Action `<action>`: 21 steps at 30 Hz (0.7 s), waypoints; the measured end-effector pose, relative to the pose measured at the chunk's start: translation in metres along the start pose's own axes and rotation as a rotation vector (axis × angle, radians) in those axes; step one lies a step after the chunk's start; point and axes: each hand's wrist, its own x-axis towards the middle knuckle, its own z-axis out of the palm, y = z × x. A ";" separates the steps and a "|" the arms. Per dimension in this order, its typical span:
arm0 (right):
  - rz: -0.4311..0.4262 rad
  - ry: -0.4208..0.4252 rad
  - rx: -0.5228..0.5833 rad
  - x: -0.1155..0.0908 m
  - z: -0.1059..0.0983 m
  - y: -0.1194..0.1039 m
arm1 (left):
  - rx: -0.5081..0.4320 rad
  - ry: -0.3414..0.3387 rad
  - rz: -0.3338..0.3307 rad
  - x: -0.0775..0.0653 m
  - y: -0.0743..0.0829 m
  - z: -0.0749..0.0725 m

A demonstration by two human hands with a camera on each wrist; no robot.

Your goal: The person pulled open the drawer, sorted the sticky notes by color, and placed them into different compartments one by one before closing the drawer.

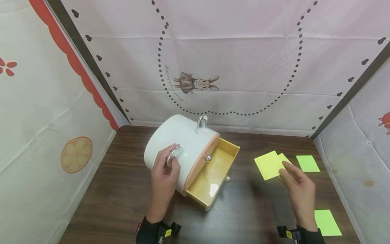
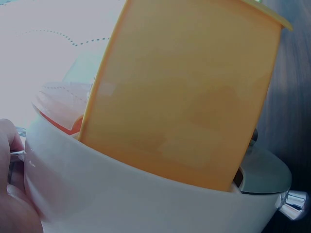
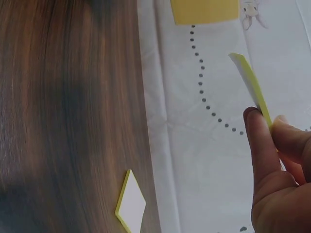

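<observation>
A white rounded drawer box (image 1: 170,135) sits tilted on the table, its yellow drawer (image 1: 210,173) pulled out; nothing is seen inside it in the head view. My left hand (image 1: 164,169) grips a silver metal loop (image 1: 174,155) on the box's side. In the left wrist view the drawer (image 2: 184,92) stands out from the white body (image 2: 126,199), beside part of the left hand (image 2: 17,194). To the right, my right hand (image 1: 300,188) pinches yellow sticky notes (image 1: 268,165) between thumb and fingers. In the right wrist view the held notes (image 3: 252,85) appear nearly edge-on.
Two green sticky-note pads lie on the table at the right: one pad (image 1: 307,163) beyond the right hand, another pad (image 1: 328,222) near its wrist. Another silver loop (image 1: 202,122) and round silver knobs (image 1: 208,157) project from the box. Patterned cloth walls (image 1: 237,67) surround the brown table (image 1: 122,196).
</observation>
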 end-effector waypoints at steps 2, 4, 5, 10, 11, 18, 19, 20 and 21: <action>-0.002 0.022 0.023 -0.001 0.004 -0.001 | 0.000 -0.001 0.002 0.000 0.000 0.000; -0.005 0.031 0.043 -0.002 0.007 -0.002 | 0.000 0.000 0.003 0.000 0.000 0.000; -0.006 0.034 0.054 -0.002 0.009 -0.002 | -0.001 0.000 0.004 0.000 0.000 0.000; -0.028 0.028 0.078 -0.004 0.014 -0.005 | -0.007 0.005 0.004 0.000 0.000 0.001; -0.032 0.028 0.073 -0.005 0.015 -0.006 | -0.008 0.005 0.003 0.000 0.000 0.001; -0.045 -0.027 0.097 -0.009 0.024 -0.016 | -0.002 0.009 0.000 -0.001 0.000 0.001; -0.049 -0.041 0.095 -0.009 0.025 -0.018 | 0.001 0.010 0.000 -0.001 -0.001 0.001; -0.053 -0.056 0.094 -0.010 0.026 -0.020 | 0.004 0.012 0.001 0.000 -0.001 0.001; -0.057 -0.071 0.094 -0.011 0.028 -0.022 | 0.005 0.012 0.001 0.000 -0.001 0.001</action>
